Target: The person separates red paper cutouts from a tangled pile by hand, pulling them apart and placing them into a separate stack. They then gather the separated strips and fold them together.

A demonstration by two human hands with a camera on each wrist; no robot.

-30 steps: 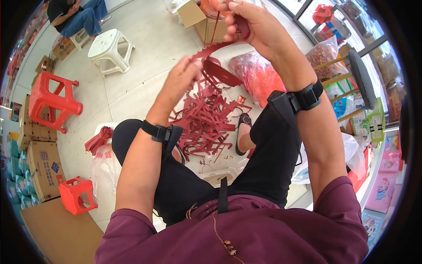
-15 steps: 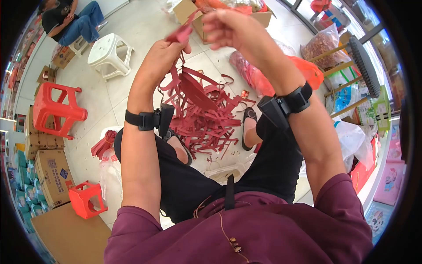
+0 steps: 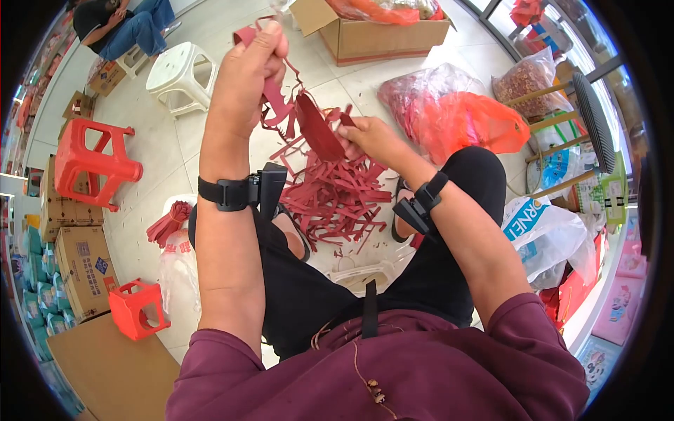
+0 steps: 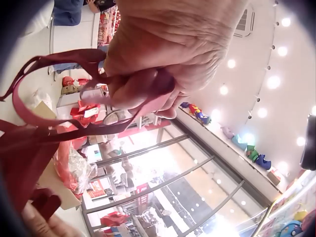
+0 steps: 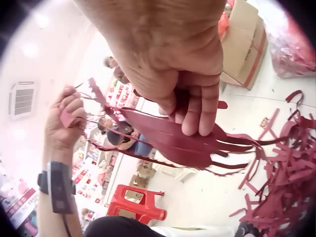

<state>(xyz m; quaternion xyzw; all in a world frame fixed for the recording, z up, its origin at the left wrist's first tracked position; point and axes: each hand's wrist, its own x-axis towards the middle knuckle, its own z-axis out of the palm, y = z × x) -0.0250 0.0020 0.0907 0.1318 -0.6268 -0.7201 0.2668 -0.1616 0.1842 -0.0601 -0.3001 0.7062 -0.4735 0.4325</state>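
1. A heap of dark red strips [image 3: 337, 203] lay on the floor [image 3: 168, 147]; dangling ends, hanging close, could have snagged in it.
2. The slit sheet [image 3: 317, 133] hung above the heap, pinched in the right hand's [image 3: 372, 140] fingers; uneven pulling risked tearing it at the slits.
3. The left hand's [image 3: 242, 91] fingers were curled round a narrow band [image 3: 275, 104], which too hard a tug might have snapped.
4. An open cardboard box [image 3: 390, 43] held orange-red bagging [image 3: 379, 10], contents unclear.
5. A clear bag [image 3: 404, 95] held reddish material, beside an orange-red bag [image 3: 484, 126].
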